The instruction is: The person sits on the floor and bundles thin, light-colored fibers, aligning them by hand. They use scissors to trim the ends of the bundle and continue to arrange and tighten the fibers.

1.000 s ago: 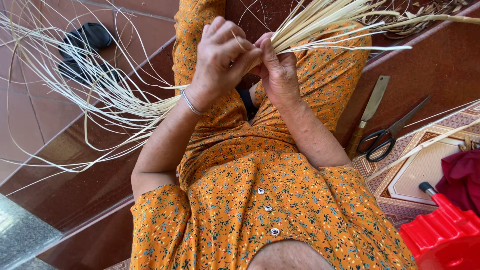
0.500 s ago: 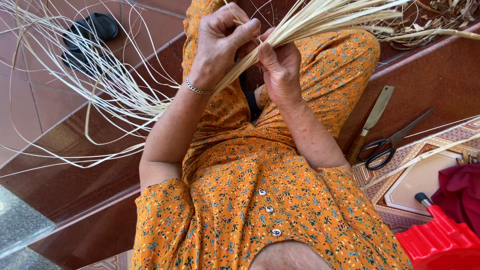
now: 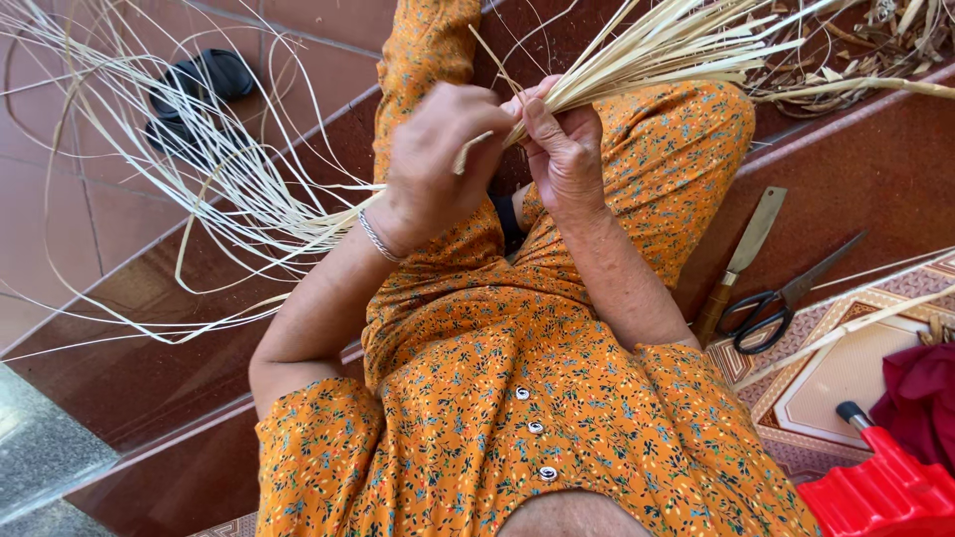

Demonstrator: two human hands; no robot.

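Strips (image 3: 667, 50) slanting up-right from right hand (image 3: 567, 149)

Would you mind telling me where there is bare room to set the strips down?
Free: the red step between the right knee and the knife, and the step below the loose strips. Crowded: the scissors, red plastic thing, and scraps beyond the bundle.

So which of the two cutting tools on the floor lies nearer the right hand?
The knife with the pale blade and brown handle; it lies closer to the right hand than the black-handled scissors beside it, further out.
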